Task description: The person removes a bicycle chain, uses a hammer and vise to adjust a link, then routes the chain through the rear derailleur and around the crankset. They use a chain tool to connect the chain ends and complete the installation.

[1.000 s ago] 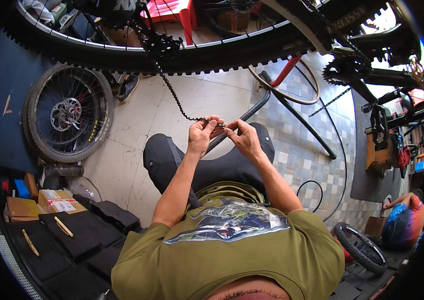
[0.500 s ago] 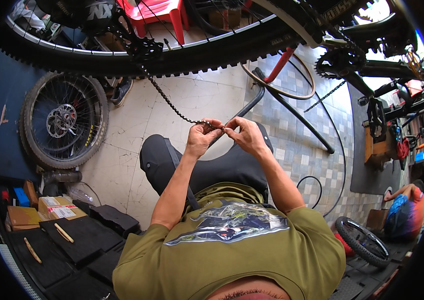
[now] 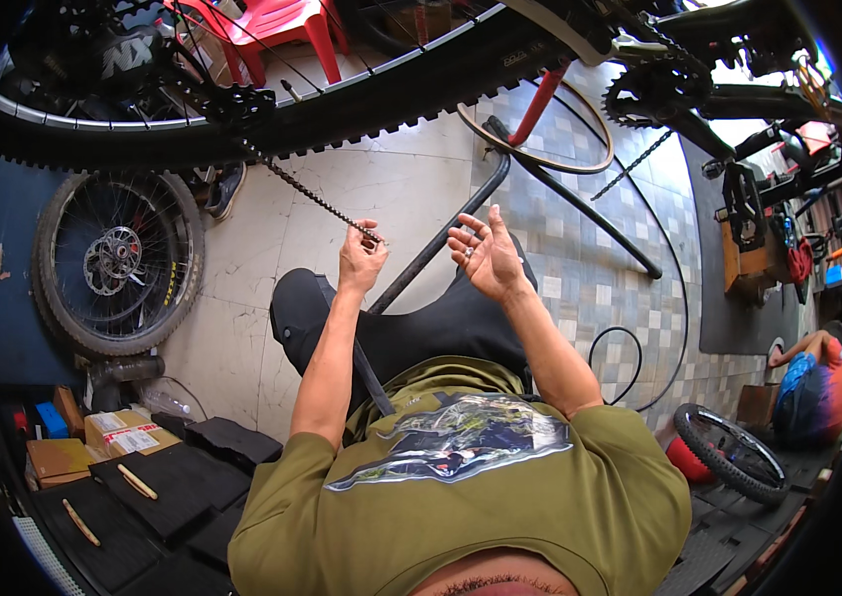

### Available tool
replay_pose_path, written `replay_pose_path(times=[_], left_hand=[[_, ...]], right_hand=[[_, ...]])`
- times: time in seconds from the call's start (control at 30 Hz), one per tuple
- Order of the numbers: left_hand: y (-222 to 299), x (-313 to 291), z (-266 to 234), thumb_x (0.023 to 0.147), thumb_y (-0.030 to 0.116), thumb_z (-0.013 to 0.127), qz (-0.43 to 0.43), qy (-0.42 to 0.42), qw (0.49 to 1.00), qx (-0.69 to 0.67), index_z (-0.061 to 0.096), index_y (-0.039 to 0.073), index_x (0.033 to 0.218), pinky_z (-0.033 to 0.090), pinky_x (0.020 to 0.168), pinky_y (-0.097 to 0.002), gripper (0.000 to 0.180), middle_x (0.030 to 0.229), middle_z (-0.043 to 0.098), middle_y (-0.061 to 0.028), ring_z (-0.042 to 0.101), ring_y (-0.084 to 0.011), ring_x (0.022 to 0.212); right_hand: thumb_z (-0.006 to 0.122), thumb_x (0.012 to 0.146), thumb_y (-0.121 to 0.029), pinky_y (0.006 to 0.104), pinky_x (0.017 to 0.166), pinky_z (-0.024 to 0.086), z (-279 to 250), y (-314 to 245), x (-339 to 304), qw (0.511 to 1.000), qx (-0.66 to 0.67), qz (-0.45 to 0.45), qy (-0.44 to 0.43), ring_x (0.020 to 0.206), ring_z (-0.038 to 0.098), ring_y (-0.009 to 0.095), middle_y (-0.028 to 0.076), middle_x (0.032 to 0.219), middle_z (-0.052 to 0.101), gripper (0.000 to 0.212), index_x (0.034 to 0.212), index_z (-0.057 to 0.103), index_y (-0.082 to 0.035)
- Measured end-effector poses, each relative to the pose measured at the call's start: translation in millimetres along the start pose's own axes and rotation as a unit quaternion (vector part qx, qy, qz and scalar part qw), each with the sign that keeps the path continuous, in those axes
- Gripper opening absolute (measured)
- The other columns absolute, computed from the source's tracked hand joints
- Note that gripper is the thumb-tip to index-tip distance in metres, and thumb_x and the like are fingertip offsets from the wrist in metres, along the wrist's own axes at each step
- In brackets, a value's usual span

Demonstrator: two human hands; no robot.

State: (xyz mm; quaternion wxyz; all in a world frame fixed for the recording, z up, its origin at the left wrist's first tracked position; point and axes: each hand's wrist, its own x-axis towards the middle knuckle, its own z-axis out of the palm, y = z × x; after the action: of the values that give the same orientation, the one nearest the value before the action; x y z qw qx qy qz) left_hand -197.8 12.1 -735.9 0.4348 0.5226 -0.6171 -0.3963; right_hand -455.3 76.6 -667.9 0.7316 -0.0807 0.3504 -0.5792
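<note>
My left hand (image 3: 362, 256) pinches the lower end of a dark bicycle chain (image 3: 309, 193). From there the chain runs taut up and left to the rear derailleur (image 3: 242, 107) under a large knobby wheel (image 3: 381, 117). My right hand (image 3: 489, 258) is apart from it, palm turned up, fingers spread, with a ring on one finger and nothing visible in it. Another loose length of chain (image 3: 631, 165) hangs below the chainring (image 3: 654, 96) at the right.
A black and red stand (image 3: 580, 221) has its legs on the floor before me, a tan hoop around it. At the left lean a spare wheel (image 3: 115, 260) and some cardboard boxes (image 3: 123, 431). Another person (image 3: 816, 387) sits at the far right, near a small wheel (image 3: 729, 452).
My right hand has let go of the chain end and moved right, its fingers opening. My left hand has shifted left with the chain, which is now pulled straighter.
</note>
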Motion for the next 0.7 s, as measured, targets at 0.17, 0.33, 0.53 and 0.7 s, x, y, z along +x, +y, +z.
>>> replay_pose_path(times=[0.17,0.33,0.53,0.7], left_hand=[[-7,-9,-13,0.082,0.002,0.078,0.005,0.086,0.996,0.013,0.049,0.006,0.141,0.057,0.072,-0.0309,0.066,0.117,0.06,-0.0097,0.063,-0.0172,0.097],[12,-52,-27,0.082,0.009,0.082,0.051,0.319,0.929,0.181,0.039,0.01,0.154,0.052,0.096,-0.0432,0.083,0.133,0.049,-0.0165,0.055,-0.0306,0.117],[137,-73,-3,0.088,0.014,0.08,0.244,0.02,0.943,0.225,0.07,0.011,0.127,0.045,0.103,-0.045,0.041,0.119,0.063,-0.0101,0.056,-0.0286,0.113],[156,-52,29,0.082,0.016,0.083,0.315,-0.13,0.906,0.251,0.078,0.014,0.103,0.048,0.096,-0.0411,0.021,0.108,0.069,-0.0015,0.059,-0.0244,0.107]], right_hand=[[0.048,0.098,-0.076,0.0411,0.097,0.06,8,4,-7,0.999,0.011,0.001,-0.032,0.116,0.065,0.033,0.024,0.128,0.056,0.089,0.146,0.038,-0.001],[0.043,0.098,-0.079,0.044,0.101,0.059,9,5,-12,0.998,-0.024,0.0,-0.054,0.125,0.062,0.038,0.026,0.134,0.054,0.096,0.153,0.03,-0.002],[0.044,0.092,-0.083,0.0407,0.093,0.062,26,-5,-33,0.987,-0.056,0.055,-0.141,0.111,0.069,0.036,0.024,0.134,0.054,0.106,0.159,0.021,-0.004],[0.048,0.095,-0.078,0.039,0.086,0.061,24,-16,-40,0.981,-0.049,0.059,-0.176,0.103,0.069,0.023,0.017,0.125,0.057,0.101,0.16,0.021,-0.005]])
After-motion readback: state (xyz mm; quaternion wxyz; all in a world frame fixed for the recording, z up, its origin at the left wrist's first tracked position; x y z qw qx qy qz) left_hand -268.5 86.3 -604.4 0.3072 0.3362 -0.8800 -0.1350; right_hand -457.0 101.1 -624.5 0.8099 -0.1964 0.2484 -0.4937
